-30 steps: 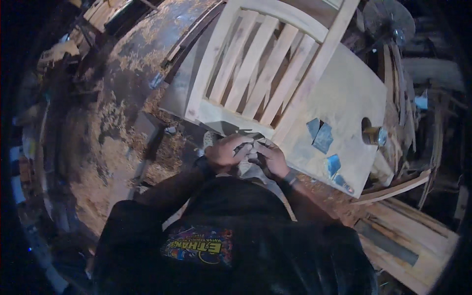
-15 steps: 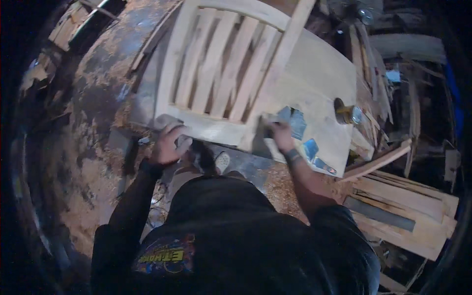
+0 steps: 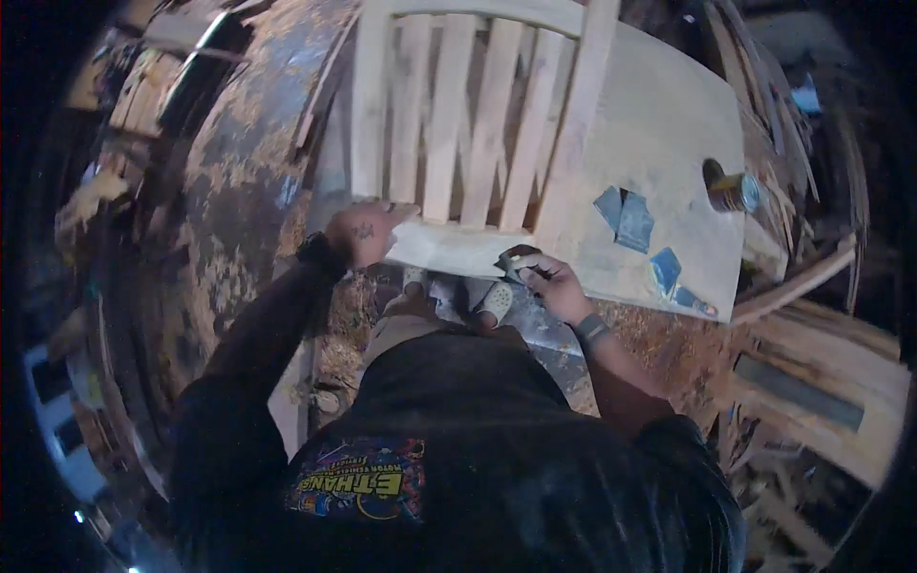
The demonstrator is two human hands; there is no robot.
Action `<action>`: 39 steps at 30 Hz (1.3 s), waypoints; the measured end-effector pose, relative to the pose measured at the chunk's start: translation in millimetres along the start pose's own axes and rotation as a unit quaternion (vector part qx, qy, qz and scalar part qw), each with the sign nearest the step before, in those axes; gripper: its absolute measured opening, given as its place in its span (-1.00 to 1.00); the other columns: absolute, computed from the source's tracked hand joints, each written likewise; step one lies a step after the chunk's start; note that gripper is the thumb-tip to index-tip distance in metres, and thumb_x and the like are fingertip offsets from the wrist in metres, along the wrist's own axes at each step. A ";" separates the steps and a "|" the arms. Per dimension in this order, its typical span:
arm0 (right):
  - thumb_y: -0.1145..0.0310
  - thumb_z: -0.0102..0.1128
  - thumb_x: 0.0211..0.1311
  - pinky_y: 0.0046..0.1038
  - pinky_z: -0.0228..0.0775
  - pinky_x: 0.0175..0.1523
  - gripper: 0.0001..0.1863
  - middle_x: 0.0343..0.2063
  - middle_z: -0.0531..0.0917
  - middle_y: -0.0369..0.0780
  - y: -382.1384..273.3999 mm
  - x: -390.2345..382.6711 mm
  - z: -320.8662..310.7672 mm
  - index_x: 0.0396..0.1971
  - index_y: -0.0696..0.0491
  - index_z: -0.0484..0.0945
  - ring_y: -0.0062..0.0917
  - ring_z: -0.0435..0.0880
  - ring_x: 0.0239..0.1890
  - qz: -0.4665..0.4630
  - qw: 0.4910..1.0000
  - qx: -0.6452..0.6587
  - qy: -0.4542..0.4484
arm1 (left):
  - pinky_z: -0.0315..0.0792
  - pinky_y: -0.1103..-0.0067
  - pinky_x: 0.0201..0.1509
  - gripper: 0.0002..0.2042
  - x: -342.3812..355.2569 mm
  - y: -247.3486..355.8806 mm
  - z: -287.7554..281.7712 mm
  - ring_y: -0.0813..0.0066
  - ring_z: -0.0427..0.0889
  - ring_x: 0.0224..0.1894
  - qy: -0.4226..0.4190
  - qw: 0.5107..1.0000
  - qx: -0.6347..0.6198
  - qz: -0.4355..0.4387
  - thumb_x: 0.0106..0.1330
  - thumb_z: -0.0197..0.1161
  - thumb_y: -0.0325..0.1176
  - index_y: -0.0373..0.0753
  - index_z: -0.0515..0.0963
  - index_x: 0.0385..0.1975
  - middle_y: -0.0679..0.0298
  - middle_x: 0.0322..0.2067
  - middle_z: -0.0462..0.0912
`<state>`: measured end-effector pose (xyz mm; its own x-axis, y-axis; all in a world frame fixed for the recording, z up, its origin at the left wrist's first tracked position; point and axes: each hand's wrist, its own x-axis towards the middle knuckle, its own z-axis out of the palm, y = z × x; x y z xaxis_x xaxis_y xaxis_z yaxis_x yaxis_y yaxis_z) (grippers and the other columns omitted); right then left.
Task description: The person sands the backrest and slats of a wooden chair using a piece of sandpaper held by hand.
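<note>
A pale slatted wooden chair back (image 3: 449,244) lies on a large light board (image 3: 678,143). My left hand (image 3: 366,229) grips the left end of its bottom rail. My right hand (image 3: 546,279) pinches a small dark sheet, apparently sandpaper (image 3: 511,263), against the rail's near edge at the right. Torn grey sandpaper pieces (image 3: 633,222) and a small blue sheet (image 3: 666,270) lie on the board to the right.
An open metal can (image 3: 737,194) sits near the board's right edge. Wooden planks (image 3: 802,387) and a curved strip (image 3: 798,282) are at right. The stained floor (image 3: 239,191) holds shavings and offcuts. My shoes (image 3: 495,304) show below the rail.
My hands, together at the rail's middle a second ago, have moved apart. The left now grips the rail's left end, and the right has the dark sheet at its right part.
</note>
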<state>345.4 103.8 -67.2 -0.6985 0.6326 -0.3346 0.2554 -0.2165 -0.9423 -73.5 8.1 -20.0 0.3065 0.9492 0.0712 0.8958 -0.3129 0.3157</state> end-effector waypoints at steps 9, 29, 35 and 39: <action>0.48 0.37 0.43 -0.43 0.58 -0.32 -0.63 -0.34 0.76 -0.30 0.6 -31.8 -20.2 0.20 0.11 0.70 -0.57 0.69 -0.44 0.098 0.943 0.135 0.286 | 0.61 0.08 -0.20 -0.62 67.4 -66.2 -0.1 0.00 0.80 -0.30 -0.285 0.945 0.065 0.148 0.43 0.23 -0.23 0.10 0.78 0.19 0.12 -0.35 0.81; -0.17 0.59 0.20 -0.04 0.54 0.29 -0.33 0.09 0.80 0.04 80.6 16.6 -184.3 0.06 0.11 0.76 0.01 0.69 0.27 0.304 0.713 -0.401 0.490 | 0.08 -0.15 0.68 -0.21 271.2 -172.4 -97.0 0.05 0.29 0.66 0.284 0.937 0.196 0.055 0.46 0.40 0.21 0.19 0.31 0.64 0.16 0.62 0.33; -0.13 0.62 0.18 -0.18 0.67 -0.04 -0.42 -0.27 0.87 0.01 77.0 3.4 -233.2 -0.22 0.18 0.79 -0.17 0.88 -0.19 0.233 0.765 -0.268 0.538 | 0.15 -0.21 0.63 -0.22 271.5 -174.5 -100.1 0.07 0.27 0.66 0.266 0.940 0.207 0.052 0.45 0.42 0.19 0.19 0.32 0.63 0.17 0.63 0.30; -0.15 0.63 0.16 -0.18 0.68 0.03 -0.36 -0.25 0.86 0.03 89.8 7.6 -233.5 -0.20 0.22 0.77 -0.19 0.87 -0.15 0.211 0.796 -0.326 0.465 | 0.14 -0.20 0.63 -0.20 271.1 -173.0 -98.9 0.06 0.27 0.66 0.265 0.938 0.216 0.051 0.45 0.43 0.16 0.13 0.31 0.63 0.17 0.64 0.29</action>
<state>519.1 262.8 -151.9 0.2594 0.9486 -0.1815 0.8408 -0.3143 -0.4408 -177.2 322.9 38.3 0.2965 0.7616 0.5763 0.9527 -0.2778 -0.1231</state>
